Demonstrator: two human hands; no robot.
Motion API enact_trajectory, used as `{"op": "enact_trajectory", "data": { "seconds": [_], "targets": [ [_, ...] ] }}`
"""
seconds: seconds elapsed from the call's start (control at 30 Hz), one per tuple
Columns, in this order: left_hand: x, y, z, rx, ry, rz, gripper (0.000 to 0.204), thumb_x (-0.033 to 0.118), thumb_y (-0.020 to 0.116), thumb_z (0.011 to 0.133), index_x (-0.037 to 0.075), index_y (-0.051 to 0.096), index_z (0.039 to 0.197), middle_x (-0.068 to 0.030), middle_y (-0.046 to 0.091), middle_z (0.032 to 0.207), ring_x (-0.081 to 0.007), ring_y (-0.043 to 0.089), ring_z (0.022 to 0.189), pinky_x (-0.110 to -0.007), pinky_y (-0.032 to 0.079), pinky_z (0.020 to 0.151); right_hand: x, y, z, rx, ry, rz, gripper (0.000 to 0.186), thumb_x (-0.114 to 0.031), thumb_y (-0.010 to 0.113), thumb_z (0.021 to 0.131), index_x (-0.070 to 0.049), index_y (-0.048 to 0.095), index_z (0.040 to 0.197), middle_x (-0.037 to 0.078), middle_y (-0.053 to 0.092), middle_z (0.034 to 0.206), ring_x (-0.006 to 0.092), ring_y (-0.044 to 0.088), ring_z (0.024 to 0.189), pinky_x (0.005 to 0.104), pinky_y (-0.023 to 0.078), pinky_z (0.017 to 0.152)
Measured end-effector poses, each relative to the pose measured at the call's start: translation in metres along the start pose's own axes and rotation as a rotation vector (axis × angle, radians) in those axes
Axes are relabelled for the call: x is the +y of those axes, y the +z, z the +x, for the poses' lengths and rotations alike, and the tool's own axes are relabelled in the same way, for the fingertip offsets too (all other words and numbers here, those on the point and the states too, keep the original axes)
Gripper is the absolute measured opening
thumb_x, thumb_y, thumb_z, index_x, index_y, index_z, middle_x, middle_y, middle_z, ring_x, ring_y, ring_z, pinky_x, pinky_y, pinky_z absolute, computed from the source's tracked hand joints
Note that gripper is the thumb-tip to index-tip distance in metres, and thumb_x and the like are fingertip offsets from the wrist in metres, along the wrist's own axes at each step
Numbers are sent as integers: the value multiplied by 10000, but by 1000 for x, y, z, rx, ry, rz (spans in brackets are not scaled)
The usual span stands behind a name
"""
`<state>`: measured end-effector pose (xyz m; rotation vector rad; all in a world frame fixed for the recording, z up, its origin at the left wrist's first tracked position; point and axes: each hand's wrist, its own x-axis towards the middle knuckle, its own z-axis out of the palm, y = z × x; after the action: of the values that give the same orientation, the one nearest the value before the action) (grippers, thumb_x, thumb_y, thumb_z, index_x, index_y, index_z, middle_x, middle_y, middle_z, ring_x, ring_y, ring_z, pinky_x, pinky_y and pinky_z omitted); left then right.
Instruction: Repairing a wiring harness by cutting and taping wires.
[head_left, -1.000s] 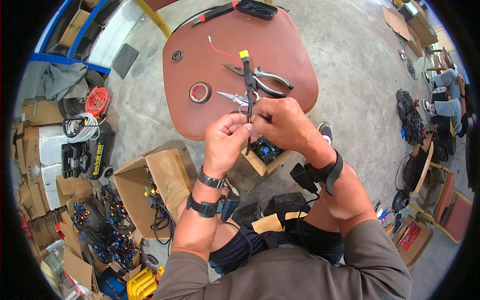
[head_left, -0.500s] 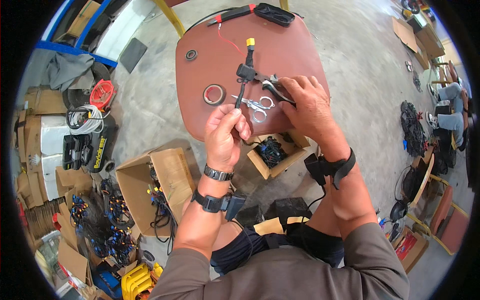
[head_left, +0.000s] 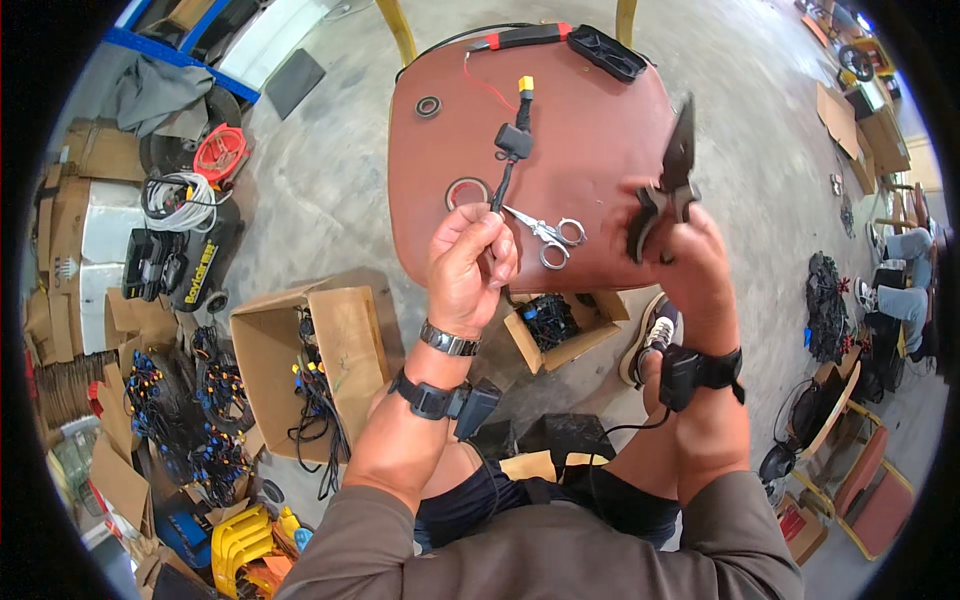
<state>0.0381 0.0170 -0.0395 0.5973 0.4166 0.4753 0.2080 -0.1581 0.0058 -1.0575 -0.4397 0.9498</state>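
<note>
My left hand (head_left: 472, 250) pinches a black taped cable (head_left: 503, 190), its thumb on top. Farther along, that cable carries a black box-shaped holder (head_left: 514, 141) and ends in a yellow connector (head_left: 526, 84). My right hand (head_left: 695, 255) is wrapped round a pair of pliers (head_left: 668, 190), raised at the right edge of the seat with the dark jaws pointing away from me; motion smears them. Small silver scissors (head_left: 548, 233) lie on the brown seat (head_left: 600, 150), right of my left hand. A tape roll (head_left: 467, 180) lies partly hidden behind that hand.
A small black ring-shaped roll (head_left: 428, 106), a red-and-black tool (head_left: 520, 38) and a black tray (head_left: 607, 53) are on the seat's far part. Below its near edge stands a carton of cables (head_left: 550, 325). A bigger carton (head_left: 345, 350) stands left, beside heaped wiring (head_left: 175, 420).
My right hand has lifted the pliers off the cable's holder and swung them right, jaws now pointing up in the picture. My left hand still holds the cable. The whole view has shifted slightly.
</note>
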Motion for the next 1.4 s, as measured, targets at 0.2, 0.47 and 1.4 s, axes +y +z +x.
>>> {"op": "enact_trajectory", "data": {
  "seconds": [0.2,0.47,1.4],
  "targets": [
    [8,-7,1,-43,0,-21,139,114,537,939,7,602,1001,-77,585,730,-156,508,550,-262,368,468,21,29,-10,-108,257,-226,238,-117,632,906,23,640,1098,30,666,889,85,583,820,258,485,755],
    [8,2,-6,-13,108,113,192,70,583,931,-26,637,1087,-90,626,782,-144,568,606,-230,404,474,16,44,-16,-222,289,-661,240,-164,617,922,11,636,1085,34,651,852,92,549,784,289,470,710],
    [-1,9,-16,-52,169,227,129,-23,606,899,-33,643,1022,-68,641,857,-106,531,675,-239,433,599,21,43,-24,-184,449,-453,217,-200,569,954,3,640,986,-13,619,776,65,525,706,238,423,627]
  ]
}}
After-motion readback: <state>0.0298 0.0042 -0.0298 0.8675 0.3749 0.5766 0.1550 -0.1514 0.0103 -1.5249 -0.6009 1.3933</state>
